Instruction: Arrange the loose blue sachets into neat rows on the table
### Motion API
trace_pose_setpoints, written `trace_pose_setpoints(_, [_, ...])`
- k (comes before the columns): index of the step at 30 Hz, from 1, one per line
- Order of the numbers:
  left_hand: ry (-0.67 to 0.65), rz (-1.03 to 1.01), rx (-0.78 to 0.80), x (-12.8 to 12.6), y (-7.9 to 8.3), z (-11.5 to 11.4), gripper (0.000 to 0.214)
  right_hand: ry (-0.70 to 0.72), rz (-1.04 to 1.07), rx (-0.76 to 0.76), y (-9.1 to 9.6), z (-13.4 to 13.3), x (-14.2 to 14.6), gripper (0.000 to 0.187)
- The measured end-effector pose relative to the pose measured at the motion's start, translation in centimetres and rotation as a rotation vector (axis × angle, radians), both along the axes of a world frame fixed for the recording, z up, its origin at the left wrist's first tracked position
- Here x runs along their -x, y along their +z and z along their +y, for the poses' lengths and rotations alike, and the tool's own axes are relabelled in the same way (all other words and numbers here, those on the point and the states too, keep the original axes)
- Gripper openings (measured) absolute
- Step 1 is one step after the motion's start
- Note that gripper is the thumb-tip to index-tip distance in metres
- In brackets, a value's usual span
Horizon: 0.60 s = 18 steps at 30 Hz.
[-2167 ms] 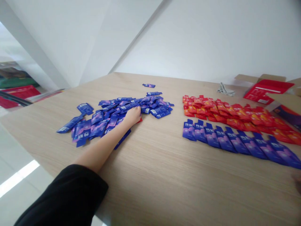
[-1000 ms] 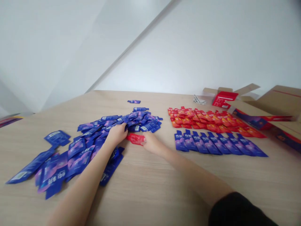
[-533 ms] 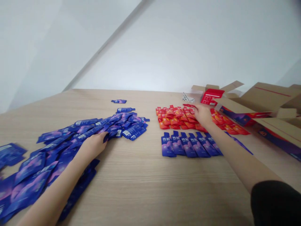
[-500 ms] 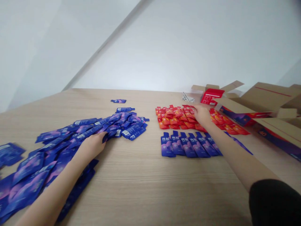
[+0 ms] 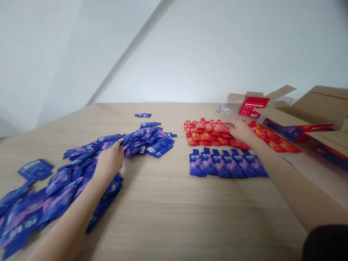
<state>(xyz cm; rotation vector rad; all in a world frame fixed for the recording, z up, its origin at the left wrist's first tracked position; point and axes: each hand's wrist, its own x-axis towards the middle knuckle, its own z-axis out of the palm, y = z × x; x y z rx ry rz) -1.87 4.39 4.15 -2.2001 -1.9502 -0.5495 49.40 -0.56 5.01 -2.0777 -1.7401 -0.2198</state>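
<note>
the left hand (image 5: 109,159) sits in the loose heap of blue foil sachets (image 5: 157,148) on the wooden table (image 5: 190,217), fingers drawn together, though whether they clamp a sachet i cannot tell; the right hand (image 5: 240,130) lies at the edge of the red-orange sachets (image 5: 206,134), its grip just as unclear. a careless drag of that forearm could knock the neat blue row (image 5: 225,165) out of line, and slick foil could slip from the fingers.

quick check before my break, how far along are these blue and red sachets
Done: a tidy row of blue sachets lies below packed rows of red-orange sachets. In hand: the left hand is at the loose blue heap, and the right hand is on the red-orange rows. Left: the heap, far bigger than the blue row.
</note>
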Motion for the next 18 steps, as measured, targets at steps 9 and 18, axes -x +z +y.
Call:
trace_pose_setpoints(9, [-0.668, -1.08, 0.474, -8.2, 2.8, -13.0, 0.044, 0.626, 0.176, 0.057, 0.2, -14.1, 10.4, 0.035])
trace_pose_setpoints(18, [-1.385, -0.339, 0.546, -11.5, -4.6, -23.1, 0.049, 0.786, 0.272, 0.211, -7.0, -25.7, 17.1, 0.054])
